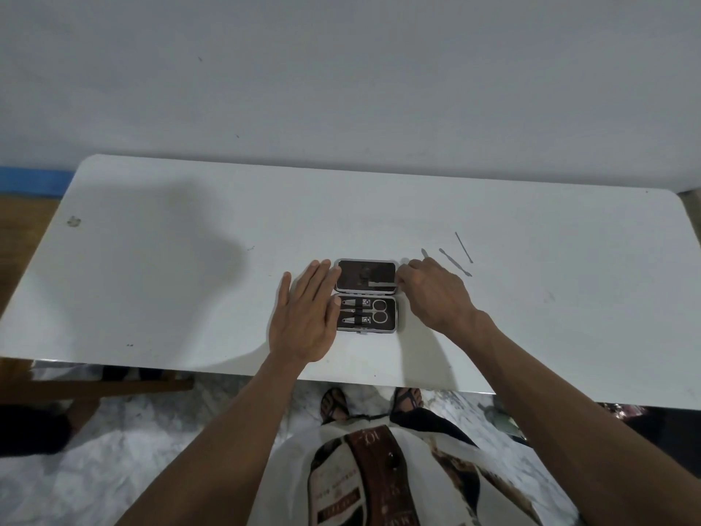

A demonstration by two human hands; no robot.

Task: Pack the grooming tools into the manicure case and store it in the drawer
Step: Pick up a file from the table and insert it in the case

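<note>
The manicure case (366, 295) lies open in the middle of the white table (189, 260). Its near half holds scissors (379, 311) and two nail clippers under an elastic strap. A slim tool lies in the dark far half. My left hand (305, 317) rests flat, fingers spread, touching the case's left edge. My right hand (432, 294) is curled at the far half's right edge, with a small blurred pale metal tip (405, 261) at its fingertips. Three thin metal tools lie just beyond it: one (424, 253) partly hidden by the knuckles, a pusher (455, 261) and a long pick (463, 247).
The table stands against a plain wall (341, 70). Its near edge (227, 370) runs just in front of my forearms. A wooden piece (95, 385) shows under the table at the left. My sandalled feet (371, 406) stand on a marbled floor. No drawer shows.
</note>
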